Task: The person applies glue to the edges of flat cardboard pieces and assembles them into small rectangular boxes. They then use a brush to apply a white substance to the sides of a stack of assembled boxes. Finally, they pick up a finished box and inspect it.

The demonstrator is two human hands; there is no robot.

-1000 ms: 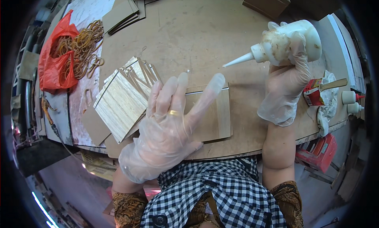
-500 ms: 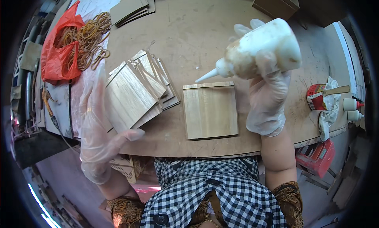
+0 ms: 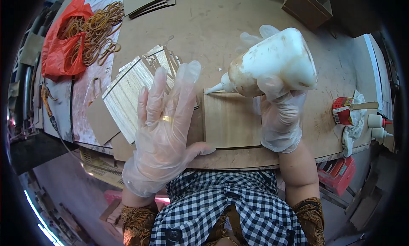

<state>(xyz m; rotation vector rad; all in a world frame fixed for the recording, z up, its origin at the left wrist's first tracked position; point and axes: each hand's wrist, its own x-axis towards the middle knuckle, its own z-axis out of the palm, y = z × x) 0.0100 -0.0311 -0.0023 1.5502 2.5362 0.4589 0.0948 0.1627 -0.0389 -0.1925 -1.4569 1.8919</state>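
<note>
Glue bottle (image 3: 277, 63) gripped in right-hand fingers (image 3: 279, 118) points left over the wood panel (image 3: 232, 120), left hand (image 3: 164, 127) splayed empty beside it.

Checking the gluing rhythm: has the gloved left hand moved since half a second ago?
Yes. The left hand came in from the table's left edge, now spread open beside the square wooden panel.

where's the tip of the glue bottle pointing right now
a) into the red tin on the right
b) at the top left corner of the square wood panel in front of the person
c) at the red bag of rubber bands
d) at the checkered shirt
b: the right hand tilts the glue bottle so that its nozzle comes down by the top left corner of the square wood panel.
</note>
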